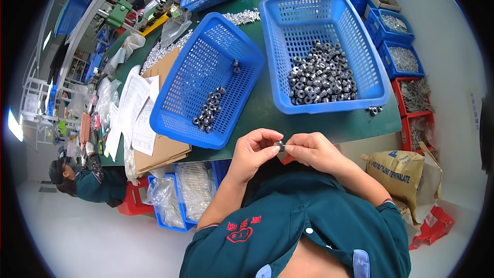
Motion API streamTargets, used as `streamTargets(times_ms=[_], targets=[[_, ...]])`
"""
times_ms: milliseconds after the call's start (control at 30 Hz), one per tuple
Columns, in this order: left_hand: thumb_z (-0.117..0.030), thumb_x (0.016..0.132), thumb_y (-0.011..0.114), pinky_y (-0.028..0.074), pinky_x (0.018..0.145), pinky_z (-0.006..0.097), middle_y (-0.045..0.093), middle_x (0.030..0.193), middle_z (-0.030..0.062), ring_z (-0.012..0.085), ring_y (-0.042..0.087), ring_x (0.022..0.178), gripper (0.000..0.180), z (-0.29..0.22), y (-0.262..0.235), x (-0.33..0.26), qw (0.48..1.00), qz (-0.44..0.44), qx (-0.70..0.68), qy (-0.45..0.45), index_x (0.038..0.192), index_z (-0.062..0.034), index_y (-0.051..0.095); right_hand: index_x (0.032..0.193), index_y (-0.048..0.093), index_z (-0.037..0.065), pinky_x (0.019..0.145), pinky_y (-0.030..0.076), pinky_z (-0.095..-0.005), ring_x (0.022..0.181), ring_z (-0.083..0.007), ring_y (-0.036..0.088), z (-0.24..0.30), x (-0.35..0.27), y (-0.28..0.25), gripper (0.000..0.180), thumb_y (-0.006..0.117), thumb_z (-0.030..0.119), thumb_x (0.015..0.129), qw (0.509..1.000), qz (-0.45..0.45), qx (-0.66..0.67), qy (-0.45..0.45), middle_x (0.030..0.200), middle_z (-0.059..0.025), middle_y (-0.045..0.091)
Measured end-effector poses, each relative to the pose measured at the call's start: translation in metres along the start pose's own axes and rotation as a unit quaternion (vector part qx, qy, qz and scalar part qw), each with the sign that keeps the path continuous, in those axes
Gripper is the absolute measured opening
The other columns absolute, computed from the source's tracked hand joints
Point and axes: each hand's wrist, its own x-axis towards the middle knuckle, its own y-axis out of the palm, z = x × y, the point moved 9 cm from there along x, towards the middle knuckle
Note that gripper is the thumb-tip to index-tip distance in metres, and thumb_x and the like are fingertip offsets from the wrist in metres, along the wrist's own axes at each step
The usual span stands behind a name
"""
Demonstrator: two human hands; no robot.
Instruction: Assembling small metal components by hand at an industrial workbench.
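My left hand (252, 154) pinches a small dark metal ring (279, 144) between thumb and forefinger, just off the table's near edge. From the other side, my right hand (315, 150) meets it with thumb and forefinger pressed together, close to the ring. Whatever lies between those right fingertips is too small to make out. Beyond my hands stands a blue perforated basket (309, 15) with a heap of similar metal rings (323, 74). Tilted beside it on the left is a second blue basket (239, 36), holding a smaller group of rings (208, 110).
A few rings (374, 109) lie by the right basket on the green table (278, 123). Cardboard (159, 152) and papers (144, 134) are at left, with shiny parts behind. Bins (404, 59) and a sack (396, 175) stand at right. Another person (92, 183) works far left.
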Motion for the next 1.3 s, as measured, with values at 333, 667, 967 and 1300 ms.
streamTargets(times_ms=[333, 667, 967, 1300], targets=[[0.0, 0.085, 0.06, 0.052, 0.069, 0.031, 0.06, 0.095, 0.0104, 0.0193, 0.064, 0.081, 0.015, 0.017, 0.005, 0.004, 0.945, 0.045, -0.315, -0.069, 0.099, -0.004, 0.06, 0.091, 0.063, 0.0, 0.059, 0.053, -0.0311, 0.063, -0.0215, 0.069, 0.042, -0.019, -0.004, 0.013, 0.06, 0.012, 0.094, 0.95, -0.129, -0.215, -0.187, 0.072, -0.0112, 0.07], [0.003, 0.081, 0.067, 0.053, 0.066, 0.029, 0.067, 0.093, 0.0124, 0.0179, 0.064, 0.075, 0.016, 0.011, 0.005, 0.003, 0.986, 0.019, -0.161, -0.028, 0.096, -0.0005, 0.062, 0.087, 0.062, 0.004, 0.054, 0.051, -0.0354, 0.059, -0.0256, 0.066, 0.054, -0.028, 0.0, 0.005, 0.064, 0.008, 0.085, 0.886, -0.157, -0.338, -0.275, 0.066, -0.0075, 0.066], [0.003, 0.081, 0.07, 0.055, 0.069, 0.027, 0.068, 0.091, 0.0088, 0.0141, 0.066, 0.077, 0.016, -0.037, 0.042, 0.034, 0.996, 0.084, 0.01, -0.018, 0.096, 0.0008, 0.064, 0.087, 0.062, 0.005, 0.052, 0.047, -0.0368, 0.056, -0.0264, 0.061, 0.078, -0.051, -0.033, 0.007, 0.066, 0.007, 0.082, 0.84, -0.254, -0.303, -0.371, 0.063, -0.0085, 0.059], [0.002, 0.068, 0.058, 0.051, 0.077, 0.045, 0.066, 0.086, 0.0165, 0.0354, 0.064, 0.088, 0.019, -0.04, 0.142, 0.165, 0.793, 0.189, 0.529, 0.235, 0.084, -0.0039, 0.067, 0.086, 0.063, 0.001, 0.051, 0.045, -0.0331, 0.052, -0.0262, 0.058, 0.025, -0.057, -0.043, 0.006, 0.066, 0.006, 0.088, 0.918, -0.258, -0.236, -0.188, 0.061, -0.0138, 0.057]])
